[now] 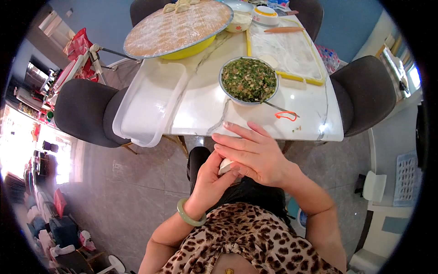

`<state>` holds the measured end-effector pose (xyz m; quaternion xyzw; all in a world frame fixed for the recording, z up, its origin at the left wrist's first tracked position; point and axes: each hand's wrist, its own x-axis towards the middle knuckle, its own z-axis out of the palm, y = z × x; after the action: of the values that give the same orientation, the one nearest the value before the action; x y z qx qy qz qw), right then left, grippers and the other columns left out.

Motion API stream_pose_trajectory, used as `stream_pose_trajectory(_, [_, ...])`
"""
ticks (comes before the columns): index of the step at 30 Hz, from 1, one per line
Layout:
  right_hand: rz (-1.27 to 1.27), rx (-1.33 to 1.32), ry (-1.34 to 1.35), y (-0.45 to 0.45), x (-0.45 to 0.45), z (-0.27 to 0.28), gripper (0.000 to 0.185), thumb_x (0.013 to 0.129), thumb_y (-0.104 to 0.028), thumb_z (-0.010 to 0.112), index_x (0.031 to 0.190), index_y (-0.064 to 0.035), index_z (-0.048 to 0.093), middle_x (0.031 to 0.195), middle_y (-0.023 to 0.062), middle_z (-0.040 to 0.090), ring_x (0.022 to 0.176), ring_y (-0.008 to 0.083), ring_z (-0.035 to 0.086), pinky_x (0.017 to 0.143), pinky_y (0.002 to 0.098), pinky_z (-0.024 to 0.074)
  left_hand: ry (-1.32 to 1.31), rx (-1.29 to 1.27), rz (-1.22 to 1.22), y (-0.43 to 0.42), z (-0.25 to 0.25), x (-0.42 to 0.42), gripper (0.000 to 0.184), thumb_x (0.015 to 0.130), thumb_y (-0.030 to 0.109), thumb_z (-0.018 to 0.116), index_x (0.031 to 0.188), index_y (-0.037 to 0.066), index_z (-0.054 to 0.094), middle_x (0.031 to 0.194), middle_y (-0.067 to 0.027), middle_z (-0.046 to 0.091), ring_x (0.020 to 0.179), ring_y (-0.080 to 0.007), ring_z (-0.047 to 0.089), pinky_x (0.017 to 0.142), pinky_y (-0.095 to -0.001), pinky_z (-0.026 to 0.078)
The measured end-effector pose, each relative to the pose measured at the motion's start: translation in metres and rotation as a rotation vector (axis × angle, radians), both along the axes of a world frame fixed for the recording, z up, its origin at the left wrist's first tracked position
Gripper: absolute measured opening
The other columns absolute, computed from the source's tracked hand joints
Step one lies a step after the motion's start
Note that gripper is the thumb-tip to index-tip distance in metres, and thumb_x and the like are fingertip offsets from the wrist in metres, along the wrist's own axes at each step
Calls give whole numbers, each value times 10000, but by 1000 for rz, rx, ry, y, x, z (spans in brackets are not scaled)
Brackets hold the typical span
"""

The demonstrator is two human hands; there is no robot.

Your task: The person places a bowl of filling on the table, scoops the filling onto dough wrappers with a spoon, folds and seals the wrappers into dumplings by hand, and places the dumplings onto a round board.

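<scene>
My left hand (212,176) is closed around a white dumpling (225,166) in front of my body, just off the table's near edge. From the right, my right hand (255,157) reaches over it, thumb at the dumpling and the other fingers stretched across the top. Both hands grip the dumpling, and most of it is hidden between them. Beyond them on the table stands a bowl (222,88) full of chopped green filling (250,78). A thin utensil handle (273,106) leans out of it, beside an orange loop (286,116).
A clear plastic bin (153,102) sits at the table's left. Behind it, a large round floured tray (178,32) with several dumplings (181,5) rests on a yellow basin (191,49). A floured yellow-rimmed board (292,50) holds a rolling pin (284,29). Grey chairs (362,96) flank the table.
</scene>
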<state>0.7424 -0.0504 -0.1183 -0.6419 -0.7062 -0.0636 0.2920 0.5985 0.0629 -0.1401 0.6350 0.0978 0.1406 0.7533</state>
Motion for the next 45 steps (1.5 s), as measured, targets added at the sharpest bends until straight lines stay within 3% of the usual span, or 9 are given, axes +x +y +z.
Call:
stream_pose_trajectory(1, [4,-1,-4,2,-2,-3,575,806,-306,657,1307,-67,506,1405,74,452,1311,261,400,1043,460,323,-21,-2,-3,1,-3,0,359,900,43,577,1237,13,457,1061,-54,579,970,-89,547,812,-236,490])
stream_pose_trajectory(4, [142,20,752,7,-10,-22,727,838,-252,639,1425,13,300,1469,182,329,1331,310,361,1064,390,318,-40,-65,-4,2,-1,1,326,924,34,531,1238,10,447,1054,-70,578,912,-105,575,787,-237,506])
stream_pose_trajectory(10, [268,213,1335,21,-30,-39,493,975,-254,435,1382,18,380,1399,139,438,1248,217,460,1016,316,370,-65,-67,-21,-1,-9,6,290,950,117,513,1212,13,446,986,-94,592,727,-146,602,601,-249,500])
stream_pose_trajectory(14, [246,333,1310,30,-32,-42,446,1009,-255,336,1347,21,426,1357,133,483,1191,201,510,1002,309,385,-75,159,131,-5,-10,15,196,962,105,439,1108,-6,508,800,-64,594,610,-103,565,525,-234,447])
stream_pose_trajectory(21, [168,192,1514,28,-26,-53,413,1006,-212,324,1312,31,458,1319,111,515,1169,182,515,1018,314,375,-69,333,248,-3,-23,27,312,1008,228,338,1062,-5,538,955,-40,556,815,-103,523,723,-250,440])
stream_pose_trajectory(26, [105,109,1535,29,-19,-66,405,973,-188,347,1289,25,484,1344,149,493,1190,221,511,973,329,438,143,-301,190,-2,-24,34,317,1012,247,342,1093,7,533,981,-62,581,820,-140,589,706,-299,505])
stream_pose_trajectory(34, [-1,134,2037,34,-37,-60,316,898,-101,328,1047,38,570,1177,163,580,1067,255,578,923,349,478,190,-361,131,-1,-41,30,279,997,249,366,1026,33,541,893,-56,598,725,-164,611,628,-303,512])
stream_pose_trajectory(41, [93,412,1863,36,-58,-76,289,850,-85,354,1004,38,566,1026,180,606,1003,291,594,902,379,476,84,-132,262,-13,-37,25,219,957,193,405,928,55,572,829,-1,559,730,-92,549,590,-243,455])
stream_pose_trajectory(45, [67,338,1863,40,-45,-77,325,908,-156,345,1081,22,553,1065,165,612,980,251,601,856,322,490,186,-422,302,-4,-37,36,317,996,298,391,927,53,579,837,-19,592,724,-109,585,578,-251,474])
